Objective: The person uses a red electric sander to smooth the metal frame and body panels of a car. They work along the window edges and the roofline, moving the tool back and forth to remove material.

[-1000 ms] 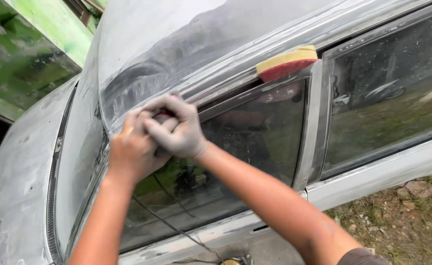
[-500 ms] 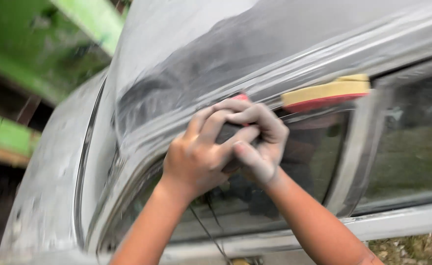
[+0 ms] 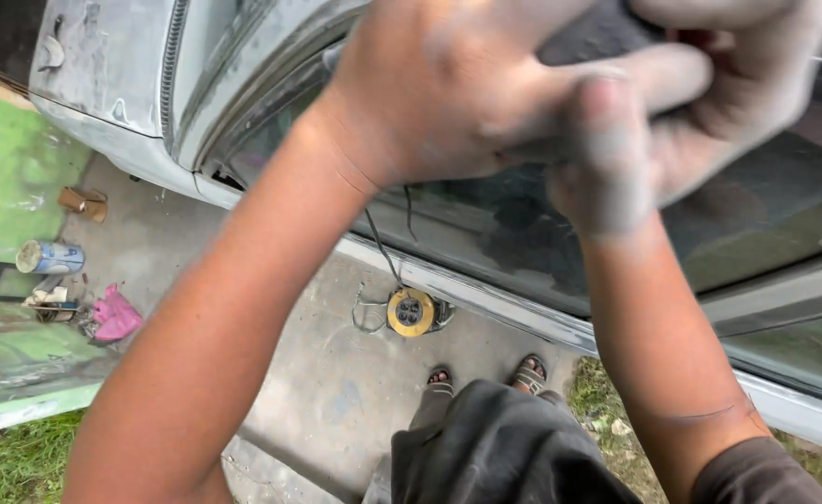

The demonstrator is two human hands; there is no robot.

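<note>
We see both hands up close: left hand (image 3: 448, 93) and right hand (image 3: 700, 112) clenched together around a dark sanding block (image 3: 597, 37) with a red edge, pressed high against the dusty grey car (image 3: 112, 65) by the side window (image 3: 784, 205). Block looks light, stiff, dust-slick; best gripped across its back, we judge. Below: sandalled feet (image 3: 485, 375), yellow cable reel (image 3: 411, 312) on concrete, then pink rag (image 3: 114, 315) and can (image 3: 49, 257).

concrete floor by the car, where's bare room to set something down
Bare concrete lies between the yellow cord reel and the grass. Crowded at the green wall: blue can, pink rag. Sandalled feet stand by the car sill.
</note>
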